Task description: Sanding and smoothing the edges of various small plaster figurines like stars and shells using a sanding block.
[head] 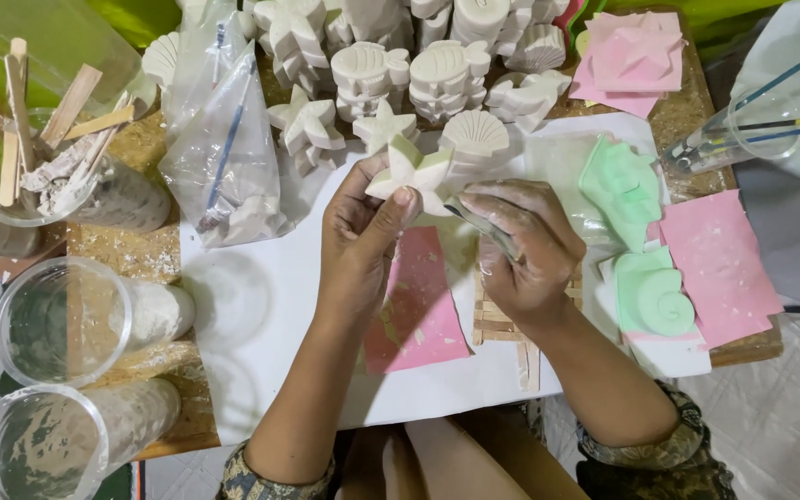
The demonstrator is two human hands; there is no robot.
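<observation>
Left hand (pixel 358 227) is up over the white paper sheet (pixel 261 306), fingers curled tight around a white plaster starfish (pixel 411 172), thumb pressed flat on its front face. The starfish sits just above the top edge of the pink sheet (pixel 418 301) that lies on that paper, lifted clear of it.

Right hand (pixel 520 245) comes in from the other side, dusted white, fingers closed on a thin metal blade (pixel 483 222). The blade's tip points at the starfish's lower right arm and looks to be touching its edge, though the contact itself is too small to be sure of.

Beyond the starfish, at the far edge of the paper, stacks of white plaster casts (pixel 418 65) crowd together: fish, shells, more stars. A shell cast (pixel 474 137) sits just behind the starfish. Right of the paper's centre lie two green moulds (pixel 636 241), one with a spiral shell shape, and pink moulds (pixel 719 264) beside them. Left of the paper, a clear plastic bag (pixel 224 139), plastic cups (pixel 62 319), and a cup of wooden sticks (pixel 30 139).
</observation>
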